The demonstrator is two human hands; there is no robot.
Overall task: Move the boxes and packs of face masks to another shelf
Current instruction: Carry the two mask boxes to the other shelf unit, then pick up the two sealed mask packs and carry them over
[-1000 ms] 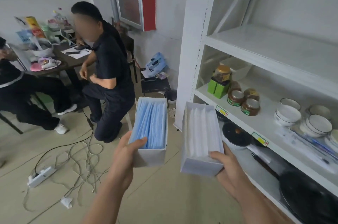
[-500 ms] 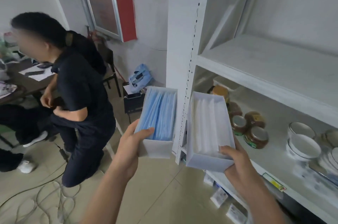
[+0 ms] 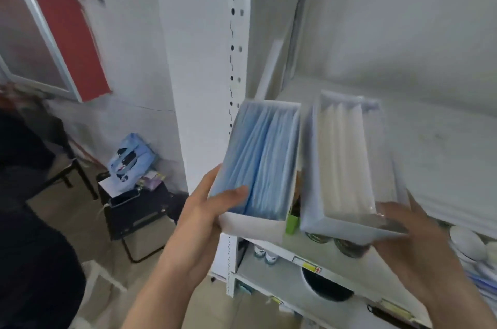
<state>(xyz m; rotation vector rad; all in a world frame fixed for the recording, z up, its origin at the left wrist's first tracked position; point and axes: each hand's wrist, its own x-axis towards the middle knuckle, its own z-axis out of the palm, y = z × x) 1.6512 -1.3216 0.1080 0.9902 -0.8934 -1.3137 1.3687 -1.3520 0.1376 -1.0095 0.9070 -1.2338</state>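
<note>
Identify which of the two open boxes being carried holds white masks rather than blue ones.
The box of white masks, gripped by the right hand. The box in the left hand holds blue masks.

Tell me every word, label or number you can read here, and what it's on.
None can be read.
Shelf-edge tag, yellow with a red mark: print too blurred.
Second shelf-edge tag further along, lower: blurred.
Blue bag on the stool: dark print, illegible.
Box of blue masks and box of white masks: no visible print.
</note>
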